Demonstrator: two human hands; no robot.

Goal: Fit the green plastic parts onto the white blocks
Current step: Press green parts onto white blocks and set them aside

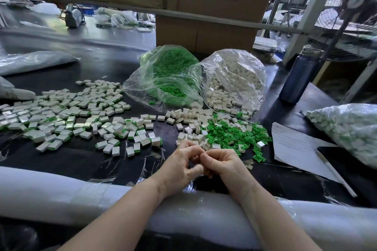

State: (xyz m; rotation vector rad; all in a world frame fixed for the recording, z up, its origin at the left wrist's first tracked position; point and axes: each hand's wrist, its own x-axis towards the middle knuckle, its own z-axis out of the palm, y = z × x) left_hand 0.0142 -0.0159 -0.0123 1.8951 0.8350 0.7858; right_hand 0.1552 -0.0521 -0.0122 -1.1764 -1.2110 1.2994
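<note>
Head view is showing both hands meeting at lower centre of the frame: the left hand [180,166] and right hand [221,164] are curling their fingers together, though whatever they may be pinching is hidden, so their grip cannot be told. Loose green plastic parts [234,136] are lying right of centre, mixed with white blocks [189,117]. Fitted pieces [67,112] are spreading across the dark table [81,159] at left.
</note>
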